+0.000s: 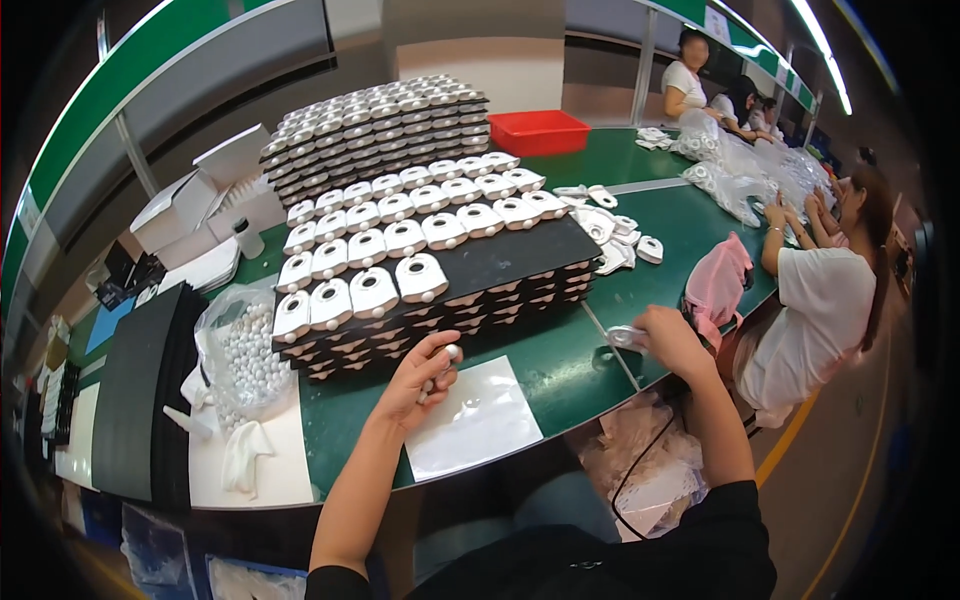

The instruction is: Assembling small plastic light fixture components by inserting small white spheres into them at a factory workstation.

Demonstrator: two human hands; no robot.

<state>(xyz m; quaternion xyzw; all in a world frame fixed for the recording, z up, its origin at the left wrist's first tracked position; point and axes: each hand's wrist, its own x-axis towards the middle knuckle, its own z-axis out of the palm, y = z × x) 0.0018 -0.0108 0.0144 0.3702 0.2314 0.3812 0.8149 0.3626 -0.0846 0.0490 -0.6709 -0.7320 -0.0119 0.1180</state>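
My left hand (418, 388) is closed around a few small white balls (453, 352), one showing at the thumb and others lower in the fingers. It hovers beside a white sheet in a clear sleeve (475, 420). Further right, my right hand (668, 338) grips a white plastic part (626, 338) just above the green table. Ahead of both hands stands a stack of black trays (500, 270). Rows of white tab-shaped housings (372, 290), each with a round dark hole and a ball at its lower edge, cover much of the top tray. A bag of white balls (250, 350) lies left of the stack.
More loaded trays (375, 125) are stacked behind. Loose white parts (615, 240) lie right of the stack, near a pink bag (718, 285). A red bin (540, 132) sits at the back. Black boards (140, 400) lean at left. Several co-workers sit along the right side.
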